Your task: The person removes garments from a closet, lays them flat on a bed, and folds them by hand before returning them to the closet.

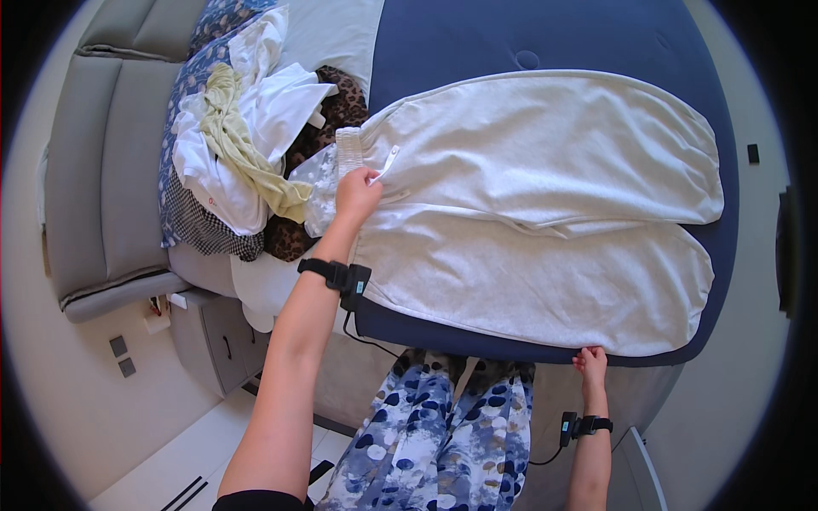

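Observation:
A pair of light grey sweatpants (545, 153) lies spread flat, waistband to the left and leg cuffs to the right. Near the waistband (349, 146) my left hand (358, 194) is closed, pinching a white drawstring (389, 160) whose end sticks up past the fingers. At the near edge of the closer leg, my right hand (590, 361) has its fingers curled together on the fabric. The two legs lie side by side with wrinkles between them.
The pants rest on a dark blue mattress (460, 43). Left of them is a heap of clothes: white garments (273, 106), a pale yellow one (226, 128) and leopard-print fabric (345, 94). Beyond stand a grey padded headboard (128, 162) and a grey nightstand (213, 341).

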Motion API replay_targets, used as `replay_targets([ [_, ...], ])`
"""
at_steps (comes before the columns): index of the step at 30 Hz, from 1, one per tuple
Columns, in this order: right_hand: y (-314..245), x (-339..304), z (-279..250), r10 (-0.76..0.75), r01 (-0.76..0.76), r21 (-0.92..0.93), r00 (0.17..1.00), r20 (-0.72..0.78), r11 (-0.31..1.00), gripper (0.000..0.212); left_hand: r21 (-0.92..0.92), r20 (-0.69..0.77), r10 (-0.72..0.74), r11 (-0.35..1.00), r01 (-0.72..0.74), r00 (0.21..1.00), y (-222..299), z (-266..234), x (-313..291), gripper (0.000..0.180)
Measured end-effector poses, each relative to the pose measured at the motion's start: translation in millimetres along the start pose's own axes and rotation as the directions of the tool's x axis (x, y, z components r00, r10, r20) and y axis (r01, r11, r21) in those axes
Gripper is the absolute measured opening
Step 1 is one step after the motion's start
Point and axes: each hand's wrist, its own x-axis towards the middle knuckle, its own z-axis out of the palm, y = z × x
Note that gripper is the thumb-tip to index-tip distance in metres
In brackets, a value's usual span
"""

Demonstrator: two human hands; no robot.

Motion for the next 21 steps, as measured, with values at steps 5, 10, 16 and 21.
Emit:
replay_targets([
  [5, 3.8, 4.3, -1.2, 0.002, -0.002, -0.002, 1.0, -0.007, 1.0, 0.004, -0.227, -0.021, -0.042, 0.973, 0.036, 0.999, 11.4, -9.3, -15.1, 0.019],
  [10, -1.3, -1.1, 1.7, 0.0, -0.001, -0.019, 1.0, -0.027, 1.0, 0.004, -0.219, 0.124, 0.31, 0.935, -0.278, 0.943, 44.6, -7.4, -45.3, 0.023],
  [16, -6.2, -2.1, -11.5, 0.053, -0.054, 0.113, 0.999, 0.009, 0.992, 0.006, -0.484, 0.161, 0.069, 0.875, 0.018, 0.984, 49.8, 12.0, -117.5, 0.035],
  [21, -13.4, 15.0, -34.1, 0.132, -0.087, 0.395, 0.987, -0.088, 0.915, 0.018, -0.417, 0.081, -0.51, 0.763, 0.493, 0.857, -47.1, 32.5, -174.1, 0.029],
])
